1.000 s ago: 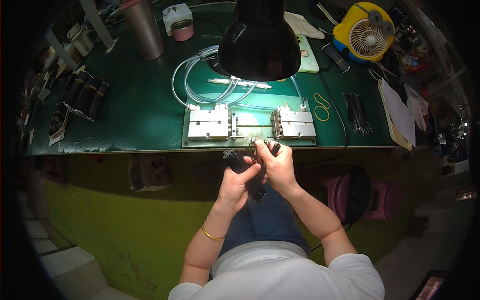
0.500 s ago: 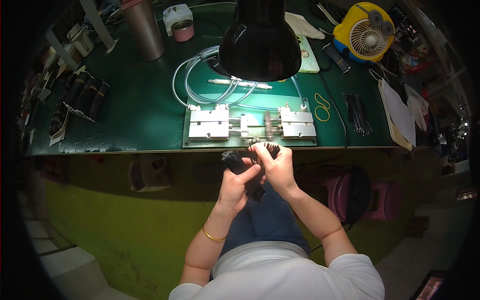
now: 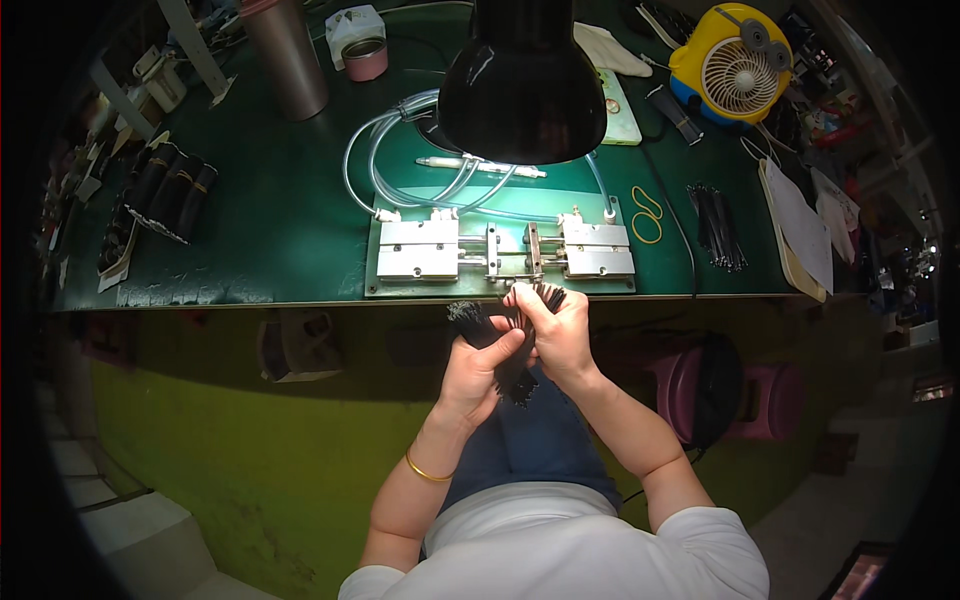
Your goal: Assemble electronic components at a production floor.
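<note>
My left hand (image 3: pixel 474 378) is closed round a thick bundle of thin black wires (image 3: pixel 467 318), whose cut ends fan out above the thumb and stick out below. Pressed close beside it, my right hand (image 3: pixel 562 338) pinches more black wires (image 3: pixel 549 296) between thumb and fingers. Its fingertips are at the bench's front edge, just below a small pneumatic fixture. That fixture has a silver cylinder block on the left (image 3: pixel 418 248) and another on the right (image 3: pixel 597 248), with two metal jaws (image 3: pixel 513 250) facing each other between them. The fingers hide where the wire tips end.
A black lamp (image 3: pixel 522 100) hangs over the fixture. Clear air hoses (image 3: pixel 375 165) loop behind it, near a pen (image 3: pixel 480 167). To the right lie yellow rubber bands (image 3: pixel 646 215), a black wire bundle (image 3: pixel 716 228) and a yellow fan (image 3: pixel 742 70). Wrapped black bundles (image 3: pixel 175 195) lie left.
The fixture's jaws, blurred by motion before, now show sharply and stand slightly closer together. Both hands have shifted very slightly to the right, still holding the wires.
</note>
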`<act>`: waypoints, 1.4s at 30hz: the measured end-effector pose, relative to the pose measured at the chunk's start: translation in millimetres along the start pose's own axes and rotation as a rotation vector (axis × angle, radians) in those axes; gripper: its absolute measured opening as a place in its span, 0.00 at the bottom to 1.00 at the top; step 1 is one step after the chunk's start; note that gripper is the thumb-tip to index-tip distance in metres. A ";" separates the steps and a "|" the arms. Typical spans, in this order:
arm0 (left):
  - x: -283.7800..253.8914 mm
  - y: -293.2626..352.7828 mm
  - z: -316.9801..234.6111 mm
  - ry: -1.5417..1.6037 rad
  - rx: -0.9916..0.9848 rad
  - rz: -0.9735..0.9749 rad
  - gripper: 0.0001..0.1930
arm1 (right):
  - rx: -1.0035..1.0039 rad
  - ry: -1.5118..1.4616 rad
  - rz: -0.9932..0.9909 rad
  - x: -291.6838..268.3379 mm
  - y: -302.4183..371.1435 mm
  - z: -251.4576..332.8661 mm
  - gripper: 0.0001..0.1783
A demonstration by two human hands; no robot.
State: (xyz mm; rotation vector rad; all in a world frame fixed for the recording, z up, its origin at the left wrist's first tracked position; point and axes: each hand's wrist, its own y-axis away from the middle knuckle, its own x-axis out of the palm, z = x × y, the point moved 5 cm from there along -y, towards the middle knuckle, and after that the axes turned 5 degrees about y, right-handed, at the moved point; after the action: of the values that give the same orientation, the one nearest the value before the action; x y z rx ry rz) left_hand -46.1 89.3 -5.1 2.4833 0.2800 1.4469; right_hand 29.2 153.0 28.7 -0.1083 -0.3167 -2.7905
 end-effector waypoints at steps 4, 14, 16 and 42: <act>-1.8 0.1 1.6 0.006 -0.007 0.000 0.03 | -0.012 0.013 0.023 -0.8 1.7 -0.3 0.13; -3.5 1.3 2.2 -0.006 0.000 -0.009 0.03 | -0.055 0.090 -0.008 2.3 6.4 6.0 0.13; -3.2 0.6 2.1 -0.012 0.004 0.000 0.03 | -0.045 0.089 -0.010 1.7 5.3 4.4 0.11; -4.1 -0.8 2.4 -0.012 0.033 -0.017 0.05 | -0.052 0.097 0.012 2.3 6.2 6.5 0.12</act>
State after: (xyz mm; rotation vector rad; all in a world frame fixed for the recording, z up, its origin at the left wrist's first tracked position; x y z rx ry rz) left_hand -46.0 88.6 -9.9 2.5082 0.3248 1.4321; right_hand 29.4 148.0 36.5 0.0126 -0.2186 -2.7819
